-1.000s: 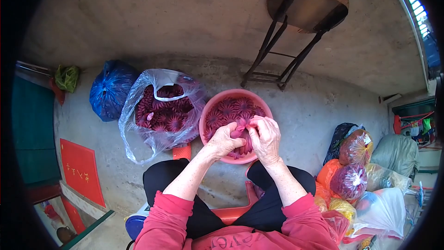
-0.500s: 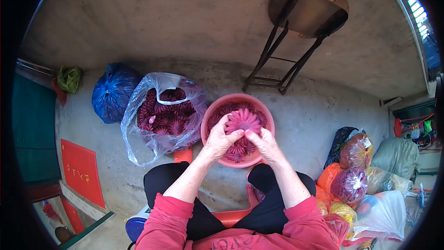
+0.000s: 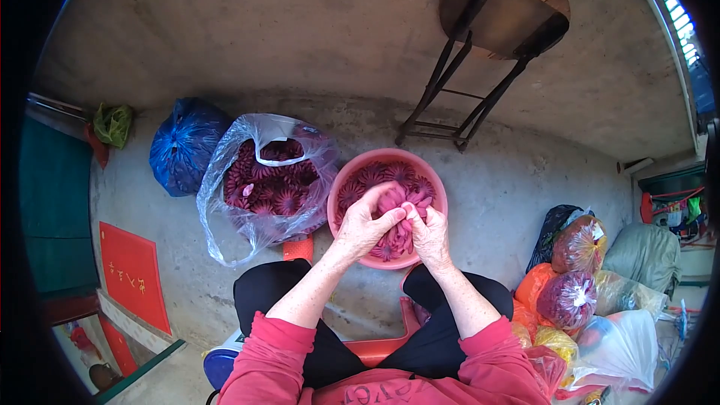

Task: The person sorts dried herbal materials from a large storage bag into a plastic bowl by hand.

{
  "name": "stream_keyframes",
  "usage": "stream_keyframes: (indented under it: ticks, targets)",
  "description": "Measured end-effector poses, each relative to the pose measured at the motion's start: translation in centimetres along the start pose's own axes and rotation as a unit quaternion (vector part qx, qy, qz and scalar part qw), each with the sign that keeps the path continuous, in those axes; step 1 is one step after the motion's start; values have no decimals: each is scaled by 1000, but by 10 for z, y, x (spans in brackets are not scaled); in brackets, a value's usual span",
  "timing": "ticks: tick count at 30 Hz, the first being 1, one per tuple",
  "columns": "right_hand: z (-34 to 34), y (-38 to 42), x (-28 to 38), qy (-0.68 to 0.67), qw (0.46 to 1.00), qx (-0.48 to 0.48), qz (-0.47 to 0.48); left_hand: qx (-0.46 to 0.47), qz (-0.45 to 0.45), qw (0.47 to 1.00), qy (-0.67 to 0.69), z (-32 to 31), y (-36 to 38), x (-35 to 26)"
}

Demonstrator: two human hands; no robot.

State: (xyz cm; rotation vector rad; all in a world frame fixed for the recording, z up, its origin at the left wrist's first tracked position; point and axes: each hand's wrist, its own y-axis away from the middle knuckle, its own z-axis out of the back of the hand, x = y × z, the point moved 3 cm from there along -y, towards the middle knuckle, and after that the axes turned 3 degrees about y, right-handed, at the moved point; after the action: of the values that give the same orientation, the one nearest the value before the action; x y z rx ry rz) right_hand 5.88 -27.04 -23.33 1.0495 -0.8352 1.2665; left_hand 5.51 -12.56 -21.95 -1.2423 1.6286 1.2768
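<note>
Both of my hands are over a pink basin (image 3: 388, 265) on the floor between my feet. My left hand (image 3: 366, 226) and my right hand (image 3: 429, 238) pinch a pink flower-shaped piece (image 3: 390, 198) with many petal-like lobes, which is bunched and folded between them. The thumbs lie close together at its near side, and some of the fingers are hidden. Darker flower-shaped pieces (image 3: 373, 173) fill the basin underneath. To its left a clear plastic bag (image 3: 212, 229) stands open, full of similar dark red pieces (image 3: 289, 200).
A tied blue bag (image 3: 185, 151) sits beyond the clear bag. A folding stool (image 3: 517, 7) leans against the wall. Several filled bags, among them a purple one (image 3: 568, 300), lie to the right. At the left is a red sheet (image 3: 135, 277).
The flower-shaped piece was spread out with its lobes fanned toward the far side. Now it is bunched between my fingers, and my right hand has turned inward around it.
</note>
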Motion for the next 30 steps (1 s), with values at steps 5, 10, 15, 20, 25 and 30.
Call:
stream_keyframes:
  ticks: [5,10,15,20,25,30]
  targets:
    - [-3,-3,-3,-27,999,26,-28,10,-234,938,-257,3,-1,-8]
    - [1,0,19,20,990,113,-78,-49,-6,984,-168,10,-1,7]
    - [14,3,6,-114,985,87,-99,-183,72,965,-175,52,-14,3]
    - [17,-8,-6,-164,977,79,-110,-134,-121,931,-318,43,-16,35]
    - [8,-7,-2,-96,992,61,-52,5,87,992,-93,21,-7,2]
    - [3,-4,-5,9,998,61,-29,30,105,994,-16,7,0,-6]
